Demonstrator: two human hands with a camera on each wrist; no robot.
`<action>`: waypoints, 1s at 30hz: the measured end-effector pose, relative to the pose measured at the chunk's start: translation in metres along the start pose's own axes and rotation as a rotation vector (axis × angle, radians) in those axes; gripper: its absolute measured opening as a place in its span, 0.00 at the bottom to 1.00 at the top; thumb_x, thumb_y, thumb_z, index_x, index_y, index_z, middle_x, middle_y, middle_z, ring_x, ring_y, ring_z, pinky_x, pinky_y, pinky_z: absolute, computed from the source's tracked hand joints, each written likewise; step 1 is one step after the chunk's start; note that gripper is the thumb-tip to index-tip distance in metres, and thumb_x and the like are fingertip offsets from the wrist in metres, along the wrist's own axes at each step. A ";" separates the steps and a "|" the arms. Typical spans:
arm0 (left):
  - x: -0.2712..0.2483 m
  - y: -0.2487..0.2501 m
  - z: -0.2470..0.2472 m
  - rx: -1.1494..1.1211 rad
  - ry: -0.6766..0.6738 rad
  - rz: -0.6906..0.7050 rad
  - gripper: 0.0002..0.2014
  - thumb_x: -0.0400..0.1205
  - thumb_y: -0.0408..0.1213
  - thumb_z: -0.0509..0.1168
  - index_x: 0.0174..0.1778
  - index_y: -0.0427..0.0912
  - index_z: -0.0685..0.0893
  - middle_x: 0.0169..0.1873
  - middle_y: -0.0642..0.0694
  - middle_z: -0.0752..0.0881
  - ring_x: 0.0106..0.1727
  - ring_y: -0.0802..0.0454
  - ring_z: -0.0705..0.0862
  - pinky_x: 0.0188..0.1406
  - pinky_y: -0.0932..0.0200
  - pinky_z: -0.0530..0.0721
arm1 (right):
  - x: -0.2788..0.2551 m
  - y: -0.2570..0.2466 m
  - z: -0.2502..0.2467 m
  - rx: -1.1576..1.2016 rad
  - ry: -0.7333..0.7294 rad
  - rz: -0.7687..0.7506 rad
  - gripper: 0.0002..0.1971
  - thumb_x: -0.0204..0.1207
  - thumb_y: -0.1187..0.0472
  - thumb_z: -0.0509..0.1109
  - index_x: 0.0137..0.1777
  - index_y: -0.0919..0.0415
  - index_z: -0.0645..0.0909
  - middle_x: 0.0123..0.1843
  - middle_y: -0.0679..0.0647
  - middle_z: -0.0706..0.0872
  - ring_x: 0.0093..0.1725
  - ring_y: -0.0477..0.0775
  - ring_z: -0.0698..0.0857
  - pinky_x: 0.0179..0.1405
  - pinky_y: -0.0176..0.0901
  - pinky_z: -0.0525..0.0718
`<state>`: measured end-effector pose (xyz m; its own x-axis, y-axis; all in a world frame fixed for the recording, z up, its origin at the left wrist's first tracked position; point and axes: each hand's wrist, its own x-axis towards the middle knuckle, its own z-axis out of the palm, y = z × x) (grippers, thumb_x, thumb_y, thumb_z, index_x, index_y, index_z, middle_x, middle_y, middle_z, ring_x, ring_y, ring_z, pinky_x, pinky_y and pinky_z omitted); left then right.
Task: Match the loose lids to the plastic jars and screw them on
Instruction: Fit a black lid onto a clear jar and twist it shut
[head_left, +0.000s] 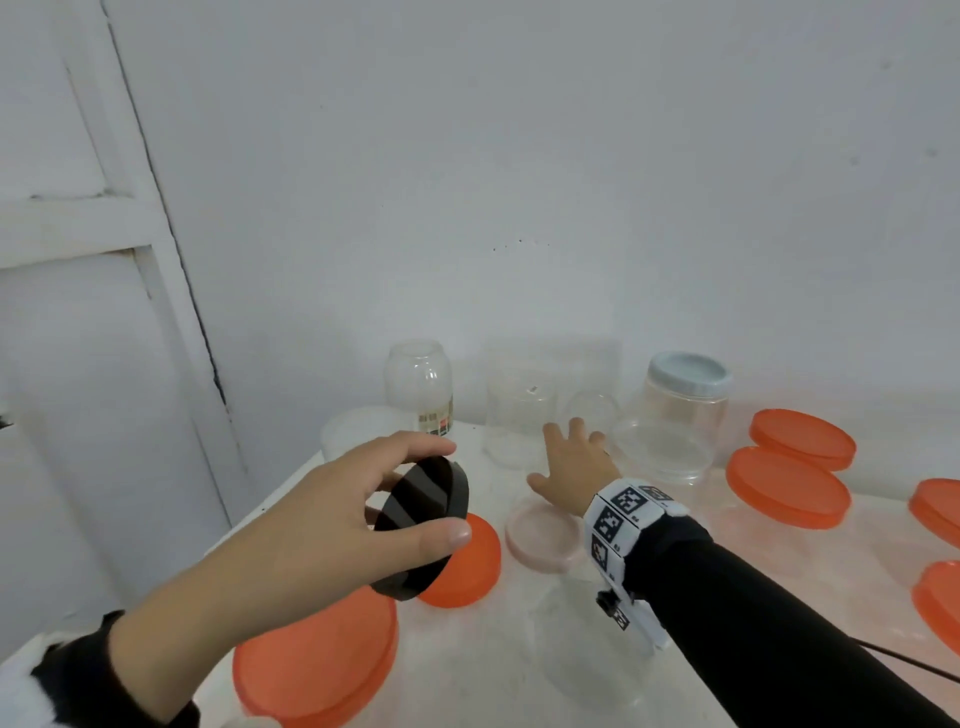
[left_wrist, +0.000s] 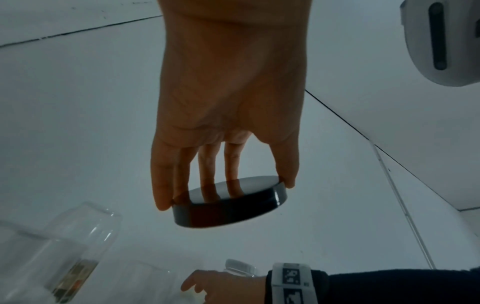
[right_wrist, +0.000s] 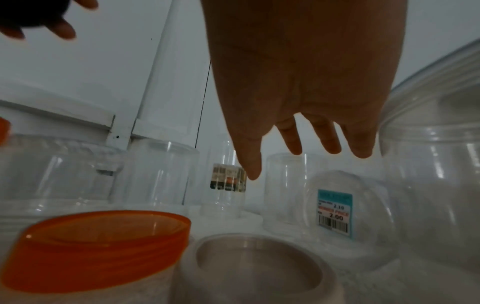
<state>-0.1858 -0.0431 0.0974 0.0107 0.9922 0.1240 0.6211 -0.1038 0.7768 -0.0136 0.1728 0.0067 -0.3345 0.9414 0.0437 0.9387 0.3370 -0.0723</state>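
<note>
Lids: a black lid (head_left: 421, 525) is up in the air, pinched by its rim in the left hand (head_left: 291, 545). Orange lids (head_left: 787, 486) and a pale pink lid (head_left: 543, 532) lie loose on the surface (head_left: 727, 571).
Left grip: thumb and fingers clamped on the black lid's edge, I'd guess so the threaded side stays free to drop onto a neck.
Right grip: right hand (head_left: 571, 462) is spread with fingers apart, holding nothing, stretched toward the clear jars (head_left: 519, 415), probably hunting for the match.
Jars: clustered at the back by the wall. Several look upside down, and one (head_left: 685, 400) already wears a light blue lid (head_left: 688, 374).
Surface: white, a bit glossy, lids scattered left and right.
Room: plain white wall (head_left: 519, 156), white panelled door (head_left: 78, 312) on the left.
</note>
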 end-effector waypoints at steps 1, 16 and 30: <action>0.002 -0.003 -0.003 -0.026 -0.010 -0.004 0.35 0.55 0.74 0.68 0.61 0.84 0.72 0.57 0.83 0.77 0.58 0.80 0.78 0.44 0.73 0.81 | 0.006 -0.003 0.004 -0.020 -0.003 0.029 0.30 0.81 0.48 0.63 0.77 0.60 0.60 0.77 0.67 0.61 0.70 0.73 0.69 0.67 0.55 0.74; 0.012 -0.032 -0.023 -0.142 -0.092 -0.034 0.32 0.56 0.71 0.68 0.59 0.85 0.71 0.54 0.86 0.77 0.57 0.78 0.80 0.41 0.78 0.80 | 0.039 -0.006 0.012 -0.410 -0.122 0.192 0.22 0.86 0.59 0.53 0.79 0.57 0.62 0.80 0.79 0.52 0.64 0.77 0.77 0.48 0.51 0.81; 0.010 -0.033 -0.020 -0.132 -0.100 -0.007 0.33 0.57 0.72 0.69 0.61 0.82 0.74 0.59 0.81 0.78 0.61 0.77 0.79 0.53 0.66 0.80 | 0.015 -0.020 0.007 -0.396 -0.008 0.198 0.24 0.81 0.50 0.64 0.75 0.47 0.63 0.80 0.73 0.52 0.64 0.78 0.72 0.51 0.65 0.83</action>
<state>-0.2219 -0.0308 0.0851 0.0888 0.9942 0.0610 0.5133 -0.0981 0.8526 -0.0380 0.1804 0.0021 -0.1439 0.9878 0.0592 0.9435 0.1189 0.3094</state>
